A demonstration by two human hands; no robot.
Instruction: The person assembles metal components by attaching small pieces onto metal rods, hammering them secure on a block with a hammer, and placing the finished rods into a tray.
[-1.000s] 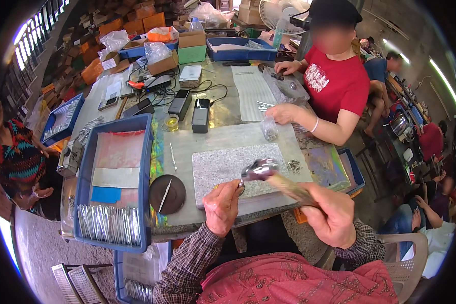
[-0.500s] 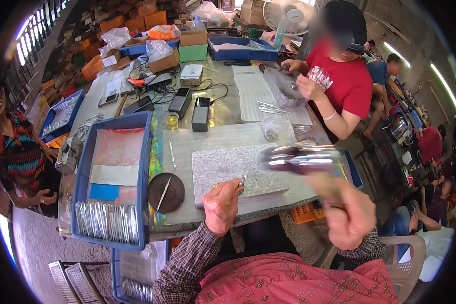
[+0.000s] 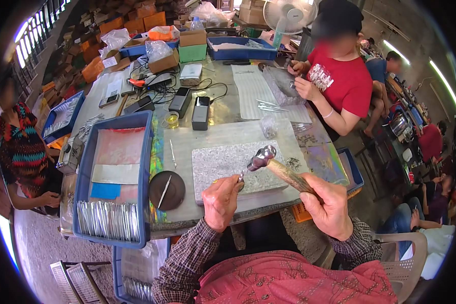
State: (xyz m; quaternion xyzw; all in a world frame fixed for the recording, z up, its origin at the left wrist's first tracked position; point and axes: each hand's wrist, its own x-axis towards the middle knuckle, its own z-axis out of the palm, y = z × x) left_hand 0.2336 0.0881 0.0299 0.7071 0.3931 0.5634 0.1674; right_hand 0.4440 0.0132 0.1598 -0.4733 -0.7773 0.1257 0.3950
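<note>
Gripping a hammer, the right hand holds it above a stone block near the table's front edge, where the left hand pinches a small metal piece. A pale sheet gives room left of the block; farther left, a blue tray holds slim metal rods.

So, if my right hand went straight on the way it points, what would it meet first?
Probably the slab, with the hammer in your right hand leading. The hammer's height over the slab is unclear, so it might pass above.
</note>
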